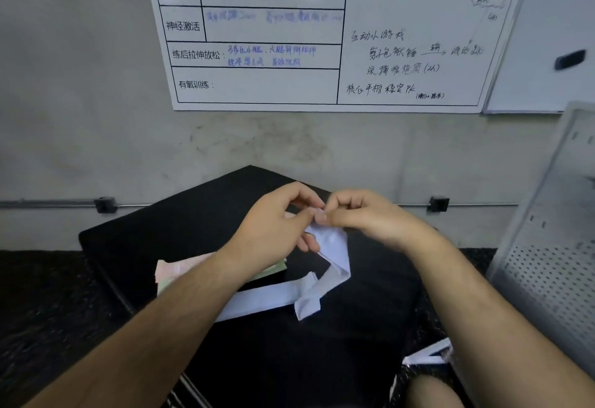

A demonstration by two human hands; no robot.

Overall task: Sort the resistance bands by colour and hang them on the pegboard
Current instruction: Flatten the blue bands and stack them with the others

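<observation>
A pale lilac resistance band (335, 253) hangs twisted from my two hands down onto the black bench (154, 230). My left hand (277, 224) and my right hand (360, 214) meet above the bench, and both pinch the band's top end between thumb and fingers. The rest of the band lies flat across the bench, partly under my left forearm. A small stack of pink and green bands (180, 271) lies on the bench to the left, partly hidden by the same forearm. The white pegboard (553, 266) leans at the right edge.
A whiteboard (322, 37) with handwriting hangs on the grey wall ahead. Another pale band (428, 356) lies near the bench's right front corner. A thin rail with black clips (106, 205) runs along the wall. Dark speckled floor surrounds the bench.
</observation>
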